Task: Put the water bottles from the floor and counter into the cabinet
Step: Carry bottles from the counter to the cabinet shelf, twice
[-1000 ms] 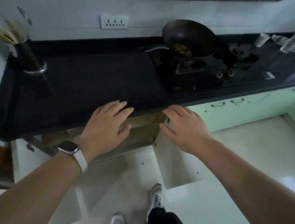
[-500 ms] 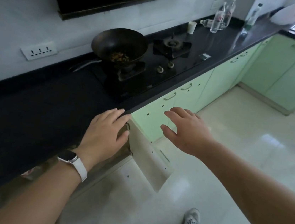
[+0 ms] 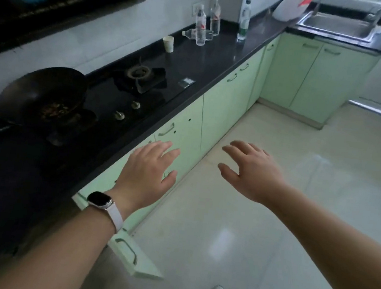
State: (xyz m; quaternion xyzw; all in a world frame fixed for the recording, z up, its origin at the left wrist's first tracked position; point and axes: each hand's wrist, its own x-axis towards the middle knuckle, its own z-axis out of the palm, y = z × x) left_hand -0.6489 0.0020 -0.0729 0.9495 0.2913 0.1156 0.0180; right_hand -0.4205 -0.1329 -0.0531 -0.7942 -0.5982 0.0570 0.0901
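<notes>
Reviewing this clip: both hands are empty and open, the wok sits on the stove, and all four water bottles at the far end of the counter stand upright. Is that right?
Not quite. Of the water bottles on the counter, three stand upright and one lies on its side near the paper cup, as the head view shows. The rest holds: left hand and right hand are open and empty, and the wok sits on the stove.

The lying bottle (image 3: 190,33) sits half hidden behind an upright one (image 3: 201,25).
</notes>
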